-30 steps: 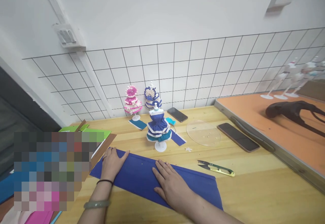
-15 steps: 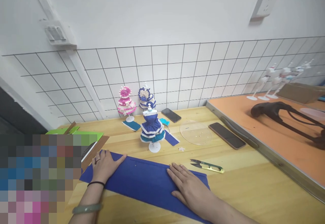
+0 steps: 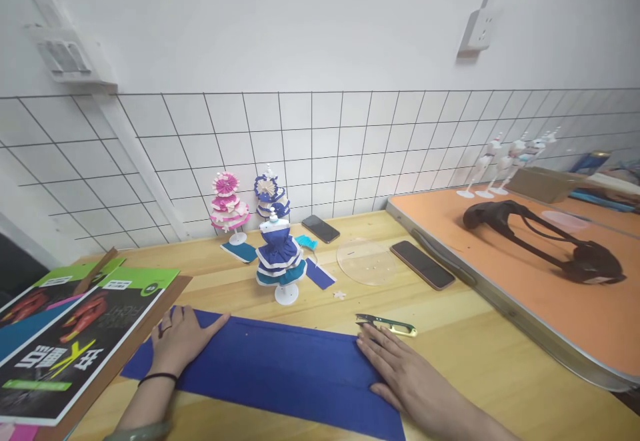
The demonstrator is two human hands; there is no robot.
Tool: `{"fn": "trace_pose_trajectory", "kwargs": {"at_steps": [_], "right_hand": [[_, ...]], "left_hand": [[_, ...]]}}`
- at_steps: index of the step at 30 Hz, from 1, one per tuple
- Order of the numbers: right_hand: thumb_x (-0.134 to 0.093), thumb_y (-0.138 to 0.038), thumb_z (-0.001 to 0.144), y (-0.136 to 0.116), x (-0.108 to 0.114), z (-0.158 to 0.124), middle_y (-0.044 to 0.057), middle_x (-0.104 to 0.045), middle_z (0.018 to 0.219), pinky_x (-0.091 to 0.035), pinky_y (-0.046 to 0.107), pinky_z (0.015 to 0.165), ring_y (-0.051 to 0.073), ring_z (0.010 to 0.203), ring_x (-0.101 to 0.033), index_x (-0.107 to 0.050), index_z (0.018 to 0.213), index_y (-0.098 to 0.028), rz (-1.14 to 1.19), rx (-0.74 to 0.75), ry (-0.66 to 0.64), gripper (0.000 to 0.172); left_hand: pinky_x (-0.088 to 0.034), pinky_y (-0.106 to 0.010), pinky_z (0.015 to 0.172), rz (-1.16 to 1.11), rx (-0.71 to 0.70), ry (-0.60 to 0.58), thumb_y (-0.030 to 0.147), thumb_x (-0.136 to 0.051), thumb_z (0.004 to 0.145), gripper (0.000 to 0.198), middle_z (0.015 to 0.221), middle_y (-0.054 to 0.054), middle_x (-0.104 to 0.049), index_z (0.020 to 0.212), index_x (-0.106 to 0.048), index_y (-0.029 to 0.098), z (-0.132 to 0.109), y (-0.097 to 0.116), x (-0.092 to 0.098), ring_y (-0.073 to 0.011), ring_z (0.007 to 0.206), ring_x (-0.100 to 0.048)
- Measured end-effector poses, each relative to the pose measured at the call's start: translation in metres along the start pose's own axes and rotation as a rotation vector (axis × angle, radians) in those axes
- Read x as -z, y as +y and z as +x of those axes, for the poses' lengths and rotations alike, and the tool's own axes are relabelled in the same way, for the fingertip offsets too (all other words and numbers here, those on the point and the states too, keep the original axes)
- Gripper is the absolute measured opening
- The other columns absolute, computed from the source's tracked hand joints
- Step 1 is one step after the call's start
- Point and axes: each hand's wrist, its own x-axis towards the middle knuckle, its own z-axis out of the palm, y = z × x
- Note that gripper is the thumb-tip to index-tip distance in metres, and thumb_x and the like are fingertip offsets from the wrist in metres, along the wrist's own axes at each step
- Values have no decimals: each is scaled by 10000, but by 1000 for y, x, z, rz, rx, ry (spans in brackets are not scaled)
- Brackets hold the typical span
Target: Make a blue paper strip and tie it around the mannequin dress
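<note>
Closest to me, a long blue sheet (image 3: 280,368) lies flat across the wooden surface (image 3: 475,361), its near edge running off toward the bottom of the view. The left hand (image 3: 180,338) presses on its left end, palm down, fingers apart and thumb out, gripping nothing. The right hand (image 3: 405,378) lies flat on the right end, fingers stretched out and holding nothing, their tips close to the sheet's far edge. Just beyond those tips rest small yellow-handled snips (image 3: 387,324), off the sheet.

To the left, a printed pack (image 3: 75,341) on a brown board overlaps the surface's edge, its corner just beside the left hand. It bears a green band with a white tag and big yellow and white characters, seen upside down, which I cannot read.

Right of the sheet the wood is bare up to the metal-edged rim of an orange board (image 3: 525,281), which carries a black strap-like object (image 3: 545,234).

Further back stands a small blue paper dress (image 3: 277,261) on a white stand, a blue scrap beside it. Behind it are a pink dress (image 3: 227,208) and another blue one (image 3: 270,191). Right of them lie a clear disc (image 3: 365,262) and two phones (image 3: 423,264), face up, well apart from the hands. A wire grid (image 3: 350,141) lines the wall, with a socket (image 3: 477,28) above.
</note>
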Motion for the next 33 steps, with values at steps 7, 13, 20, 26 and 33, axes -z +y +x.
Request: {"fn": "trace_pose_trajectory", "kwargs": {"at_steps": [7,13,20,26,33], "right_hand": [[-398,-433,906,12,-6,-12,39,-253,1446,-226,422,1092,250,1330,-205,-182,1408,-249,45,-4,3,576],[-373,-401,921,13,-3,-13,38,-242,1454,-162,456,1099,250,1344,-144,-190,1409,-251,185,-48,-5,543],[-330,-409,931,13,5,-19,28,-225,1460,-162,476,1094,237,1352,-112,-228,1402,-256,212,-156,-34,505],[-343,-409,926,16,6,-27,14,-239,1458,-157,466,1098,238,1351,-124,-207,1404,-273,233,-167,-37,515],[-327,-389,932,13,6,-19,66,-376,1403,-250,453,1066,243,1327,-233,-429,1314,-232,372,-262,114,425]], "left_hand": [[-203,-529,977,-11,27,-26,819,-296,566,989,1291,-254,-432,1129,-512,35,0,0,-3,-386,1243,-298],[-101,-555,1020,4,82,-70,801,-257,594,1078,1428,-218,-263,1329,-323,15,-1,2,-6,-358,1319,-166],[-60,-582,1025,-11,99,-97,807,-234,600,1107,1453,-193,-210,1370,-241,11,-1,1,-11,-346,1339,-111],[-72,-595,1017,-2,86,-82,814,-222,597,1101,1444,-199,-232,1355,-281,18,1,0,-12,-349,1330,-146],[-91,-584,1020,5,97,-117,817,-217,592,1104,1453,-179,-219,1359,-271,25,0,2,-4,-334,1334,-133]]}}
